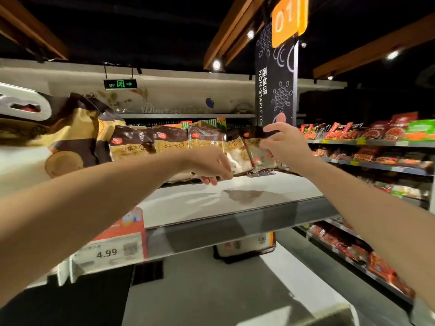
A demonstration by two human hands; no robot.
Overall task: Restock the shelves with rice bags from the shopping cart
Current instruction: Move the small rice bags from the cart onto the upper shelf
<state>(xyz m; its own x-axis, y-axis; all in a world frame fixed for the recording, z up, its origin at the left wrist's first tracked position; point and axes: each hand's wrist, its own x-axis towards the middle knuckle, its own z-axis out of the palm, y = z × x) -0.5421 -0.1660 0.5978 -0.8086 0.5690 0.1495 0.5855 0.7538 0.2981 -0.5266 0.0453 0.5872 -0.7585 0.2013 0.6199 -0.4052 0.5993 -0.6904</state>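
Rice bags point(171, 142) along white shelf point(235, 203)

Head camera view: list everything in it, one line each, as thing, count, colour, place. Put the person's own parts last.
Rice bags: about five in a row, brown and gold, upright at the back of the shelf.
Large bag: one, gold and dark brown, far left, closest to the camera.
Shelf: one, white with a grey front edge, centre.
Price tag: one, white and red, reads 4.99, on the shelf's front edge, lower left.
Red packets: many, red, on the shelves at right.
Aisle sign: one, orange, reads 01, top.
Exit sign: one, green, upper left.
Left hand: one, low in front of the row.
Right hand: one, holding the rightmost bag.
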